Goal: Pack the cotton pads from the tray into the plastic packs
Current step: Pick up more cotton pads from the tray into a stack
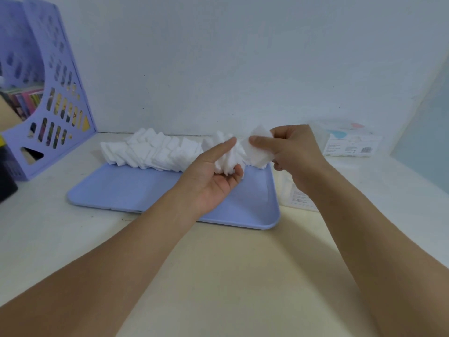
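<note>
A lilac tray (136, 190) lies on the table with a pile of square white cotton pads (155, 149) along its far edge. My left hand (213, 183), palm up over the tray's right half, holds a bunch of pads (227, 158) between thumb and fingers. My right hand (291, 147) pinches a few flat pads (258, 147) just right of that bunch. A clear empty plastic pack (295, 193) lies flat on the table right of the tray, partly hidden by my right forearm. A filled pack (349, 142) stands at the back right.
A lilac perforated file rack (46, 98) holding books stands at the back left. A dark object (7, 171) sits at the left edge. The white wall runs close behind the tray. The beige table front lies under my forearms.
</note>
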The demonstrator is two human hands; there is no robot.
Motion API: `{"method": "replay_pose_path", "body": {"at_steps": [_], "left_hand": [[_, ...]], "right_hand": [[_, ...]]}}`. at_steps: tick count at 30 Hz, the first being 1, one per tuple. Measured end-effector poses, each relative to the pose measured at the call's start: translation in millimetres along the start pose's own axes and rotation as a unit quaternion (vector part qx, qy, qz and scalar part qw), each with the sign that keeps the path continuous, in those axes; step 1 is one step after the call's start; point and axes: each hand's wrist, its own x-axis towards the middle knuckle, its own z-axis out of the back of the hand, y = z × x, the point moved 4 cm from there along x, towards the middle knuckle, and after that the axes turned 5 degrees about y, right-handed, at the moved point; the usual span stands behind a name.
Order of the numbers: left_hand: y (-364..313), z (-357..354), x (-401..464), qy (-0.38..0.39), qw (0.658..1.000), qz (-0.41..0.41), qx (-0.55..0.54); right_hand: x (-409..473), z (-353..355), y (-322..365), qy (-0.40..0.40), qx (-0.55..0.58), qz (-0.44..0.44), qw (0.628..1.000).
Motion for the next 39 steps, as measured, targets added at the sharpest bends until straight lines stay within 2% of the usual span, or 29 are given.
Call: {"method": "replay_pose_path", "body": {"at_steps": [4,9,13,18,24,31,37,39], "left_hand": [[3.1,5.2,0.8,-0.021,1.0,0.015,-0.006],[5.0,4.4,1.6,-0.001,1.0,0.019,0.01],[6.7,0.5,-0.2,0.032,0.998,0.023,0.039],[6.3,1.4,0.3,0.028,0.998,0.027,0.055],[4.2,-2.9,-2.4,0.066,0.997,0.029,0.033],[4.8,-2.5,-0.1,0.069,0.996,0.025,0.055],[5.6,3.7,4.8,0.041,0.995,0.024,0.09],[4.1,4.0,4.4,0.039,0.994,0.024,0.103]], "right_hand": [[-7.8,-9.3,12.1,0.0,-0.106,0.092,0.99],[-15.1,-19.7,14.8,0.0,-0.193,0.136,0.972],[-15.9,-25.4,13.0,0.053,-0.122,0.093,0.987],[-14.6,-25.0,11.4,0.121,0.064,-0.006,0.991],[-12.2,-21.8,9.8,0.101,0.031,0.012,0.994],[-11.6,-23.7,8.1,0.135,0.091,-0.001,0.987],[-12.5,-25.5,9.7,0.237,0.128,-0.045,0.962],[-12.6,-24.1,8.9,0.263,0.061,-0.018,0.963]]}}
